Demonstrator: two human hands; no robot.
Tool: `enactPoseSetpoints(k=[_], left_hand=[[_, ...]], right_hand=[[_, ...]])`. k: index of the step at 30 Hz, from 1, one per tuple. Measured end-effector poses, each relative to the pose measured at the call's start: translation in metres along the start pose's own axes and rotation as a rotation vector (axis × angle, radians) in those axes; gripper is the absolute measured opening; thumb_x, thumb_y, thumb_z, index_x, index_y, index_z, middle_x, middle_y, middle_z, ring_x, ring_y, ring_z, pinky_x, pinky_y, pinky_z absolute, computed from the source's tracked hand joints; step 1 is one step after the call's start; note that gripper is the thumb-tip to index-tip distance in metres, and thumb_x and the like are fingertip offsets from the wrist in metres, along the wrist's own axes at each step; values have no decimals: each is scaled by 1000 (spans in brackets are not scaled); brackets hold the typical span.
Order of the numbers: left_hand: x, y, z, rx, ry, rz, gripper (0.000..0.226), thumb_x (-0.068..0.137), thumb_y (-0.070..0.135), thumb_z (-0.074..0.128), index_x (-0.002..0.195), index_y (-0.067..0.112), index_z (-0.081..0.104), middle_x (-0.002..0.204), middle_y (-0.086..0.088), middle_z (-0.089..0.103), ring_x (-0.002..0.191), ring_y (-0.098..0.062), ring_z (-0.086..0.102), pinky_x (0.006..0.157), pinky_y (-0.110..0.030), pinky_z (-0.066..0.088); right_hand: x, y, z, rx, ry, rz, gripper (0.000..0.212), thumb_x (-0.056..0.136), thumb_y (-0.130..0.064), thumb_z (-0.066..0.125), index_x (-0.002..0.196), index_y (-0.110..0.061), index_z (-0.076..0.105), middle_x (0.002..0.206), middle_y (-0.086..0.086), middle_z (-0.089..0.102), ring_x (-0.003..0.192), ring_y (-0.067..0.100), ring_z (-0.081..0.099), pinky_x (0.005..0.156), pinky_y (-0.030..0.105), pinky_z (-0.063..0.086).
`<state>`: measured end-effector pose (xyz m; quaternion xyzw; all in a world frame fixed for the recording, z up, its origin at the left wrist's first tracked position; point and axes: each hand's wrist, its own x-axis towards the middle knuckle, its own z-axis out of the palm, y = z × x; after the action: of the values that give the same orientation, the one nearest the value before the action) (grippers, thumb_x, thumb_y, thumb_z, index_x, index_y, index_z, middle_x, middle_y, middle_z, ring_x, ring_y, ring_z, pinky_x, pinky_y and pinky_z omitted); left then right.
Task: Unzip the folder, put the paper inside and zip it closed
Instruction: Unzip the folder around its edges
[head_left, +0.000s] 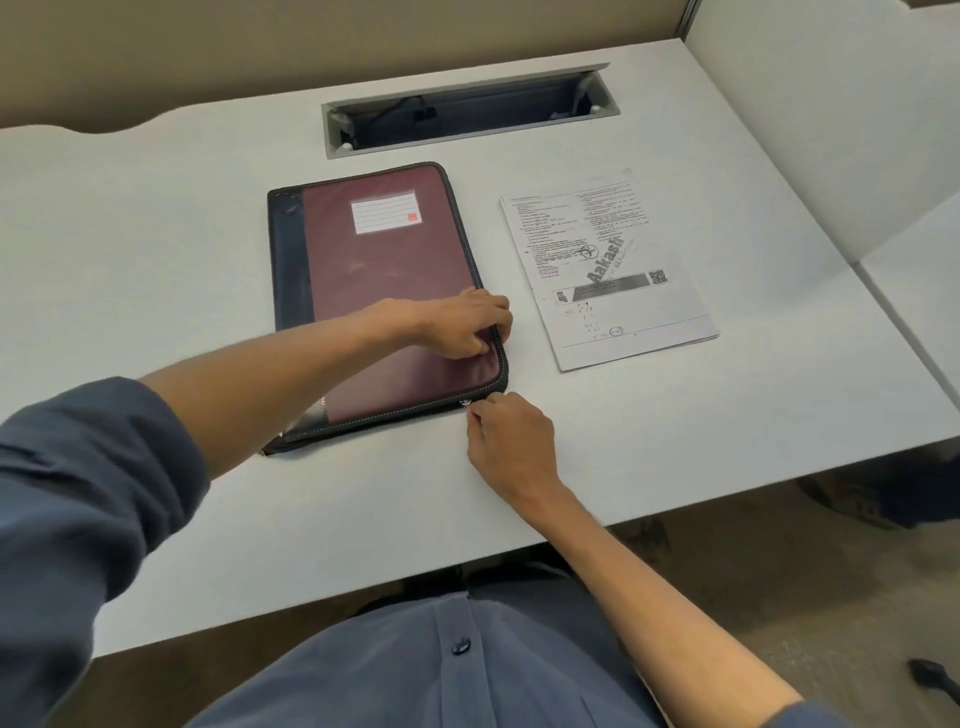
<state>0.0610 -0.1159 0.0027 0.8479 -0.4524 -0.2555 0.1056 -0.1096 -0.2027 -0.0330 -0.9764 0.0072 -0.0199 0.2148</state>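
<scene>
A maroon folder (379, 270) with a dark blue spine and black zip edging lies flat on the white desk (156, 234). My left hand (462, 325) presses down on its right edge near the lower right corner, fingers curled over the rim. My right hand (506, 441) pinches the metal zip pull (464, 404) on the folder's near edge, close to that corner. A thin stack of printed paper (608, 270) lies to the right of the folder, apart from it.
A grey cable slot (467, 111) is set into the desk behind the folder. A white partition (831, 130) rises along the right side. The desk's near edge runs just in front of my body.
</scene>
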Motion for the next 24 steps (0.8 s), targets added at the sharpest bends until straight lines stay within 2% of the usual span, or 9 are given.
enactPoseSetpoints(k=[4,8,13,17,21,24], left_hand=[[-1,2,-2,-18,2,-13,21,87,0,51,105,9,58,112,-8,53,112,-26,43,90,-21,22],[-3,4,-2,-28,-4,-23,24,85,-1,49,105,8,59,112,-9,52,112,-27,43,94,-26,27],[-7,-2,4,-43,-22,-55,24,86,1,49,106,11,59,112,-5,51,113,-25,42,92,-27,29],[0,2,-5,-44,-27,-40,23,87,2,49,105,11,59,112,-5,51,113,-25,43,93,-27,29],[0,1,-4,-37,-29,-41,23,86,3,50,105,11,59,113,-6,51,113,-27,43,99,-37,35],[-1,0,1,-47,-30,-47,23,86,3,49,106,11,59,113,-6,51,113,-27,43,92,-27,28]], right_hand=[[-2,-22,8,-2,-28,-30,18,89,-11,52,76,-9,65,74,3,63,69,21,53,52,31,39],[2,-49,15,16,-91,-97,17,87,-9,52,75,-7,63,75,5,62,69,23,53,52,33,36],[0,-82,27,10,-152,-180,22,81,-5,54,62,-10,46,62,2,46,58,24,40,47,28,17],[4,-95,28,15,-145,-222,25,78,-4,57,59,-12,43,59,1,42,53,23,36,45,26,7],[3,-115,40,61,-159,-260,25,78,-5,59,59,-13,46,60,3,48,54,23,36,45,25,8],[0,-128,48,92,-188,-290,17,78,-5,60,62,-8,57,65,8,60,55,26,42,47,28,19]])
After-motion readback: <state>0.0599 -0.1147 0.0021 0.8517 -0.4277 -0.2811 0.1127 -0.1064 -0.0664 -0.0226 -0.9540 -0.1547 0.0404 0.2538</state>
